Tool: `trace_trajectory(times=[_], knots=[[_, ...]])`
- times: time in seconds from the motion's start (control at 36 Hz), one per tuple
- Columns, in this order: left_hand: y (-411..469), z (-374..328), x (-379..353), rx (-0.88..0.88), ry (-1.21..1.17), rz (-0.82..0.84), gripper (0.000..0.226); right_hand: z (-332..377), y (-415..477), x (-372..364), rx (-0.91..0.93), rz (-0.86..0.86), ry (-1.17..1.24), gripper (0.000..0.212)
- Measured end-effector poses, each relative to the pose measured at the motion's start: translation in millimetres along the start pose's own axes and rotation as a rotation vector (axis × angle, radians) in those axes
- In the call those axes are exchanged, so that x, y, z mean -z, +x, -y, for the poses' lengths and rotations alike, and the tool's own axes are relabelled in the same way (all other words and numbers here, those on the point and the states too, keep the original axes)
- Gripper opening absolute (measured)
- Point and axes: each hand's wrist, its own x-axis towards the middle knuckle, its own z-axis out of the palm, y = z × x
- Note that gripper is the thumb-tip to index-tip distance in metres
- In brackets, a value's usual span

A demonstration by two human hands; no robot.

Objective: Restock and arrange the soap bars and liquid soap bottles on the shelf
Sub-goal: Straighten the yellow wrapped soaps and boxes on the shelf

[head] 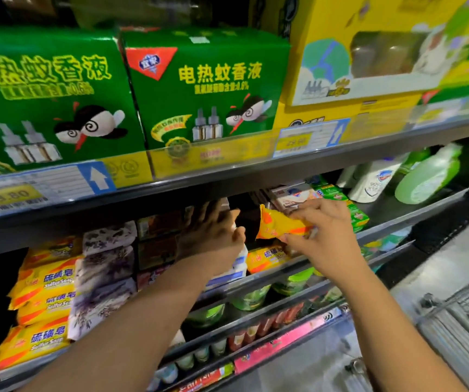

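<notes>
1. My right grip (323,239) is pinching an orange soap bar (280,224) between thumb and fingers. It is holding the bar in the air just above the front edge of the soap shelf (383,230), near the middle.
2. My left grip (213,233) is lying open with straight fingers, reaching toward the back of the shelf and resting against a white and blue box (236,268).
3. Looking done: toward the left end, the yellow soap stack (41,295), the flowery packets (106,264) and the brown boxes (158,240) are sitting in tidy columns. Another yellow bar (267,257) is lying at the front edge, just under the one I am holding.
4. Looking undone, as I am judging it: the held bar is not yet placed, and a dark gap is showing between my two grips. Toward the right end, past the green boxes (353,210), the white bottle (374,182) and the green bottle (425,178) are leaning over and are probably needing straightening.
5. The shelves are grey metal with price strips along their front edges. The shelf above is carrying green cartons (205,89) and a yellow carton (369,52). Lower shelves are holding green pouches (251,298). A pale floor and a wire cart (459,321) are showing at the right.
</notes>
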Motion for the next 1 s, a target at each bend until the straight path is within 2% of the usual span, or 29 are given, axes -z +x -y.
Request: trace_trajectory(times=[0.11, 0.22, 0.36, 0.47, 0.5, 0.58, 0.61, 0.67, 0.75, 0.81, 0.89, 1.0], knots=[[0, 0, -3, 0.022, 0.015, 0.045, 0.052, 0, -9, 15, -0.11, 0.08, 0.384, 0.045], [-2, -1, 4, -0.012, 0.039, 0.108, 0.052, -6, -20, 14, -0.234, 0.109, 0.633, 0.051], [1, -1, 9, -0.027, 0.009, 0.148, 0.049, -15, -33, 12, -0.332, 0.159, 0.718, 0.048], [0, -7, 27, -0.157, -0.08, 0.177, 0.051, -18, -45, 14, -0.388, 0.219, 0.699, 0.045], [-2, -9, 28, -0.227, -0.076, 0.133, 0.056, -19, -49, 16, -0.407, 0.23, 0.726, 0.042], [-14, -19, 22, -0.477, -0.023, -0.012, 0.099, -20, -55, 23, -0.453, 0.244, 0.875, 0.037], [-19, -25, 18, -0.559, 0.011, -0.053, 0.103, -19, -56, 26, -0.466, 0.246, 0.946, 0.036], [-32, -42, 13, -0.697, 0.025, -0.158, 0.099, -19, -56, 30, -0.468, 0.27, 1.068, 0.032], [-47, -60, 6, -0.775, -0.119, -0.235, 0.078, -17, -59, 35, -0.489, 0.312, 1.224, 0.035], [-53, -64, 0, -0.744, -0.219, -0.264, 0.068, -16, -62, 36, -0.502, 0.322, 1.293, 0.048], [-59, -70, -3, -0.663, -0.381, -0.291, 0.058, -13, -63, 42, -0.517, 0.308, 1.405, 0.052], [-69, -84, 11, -0.489, -0.595, -0.198, 0.035, -20, -68, 54, -0.538, 0.402, 1.559, 0.069]])
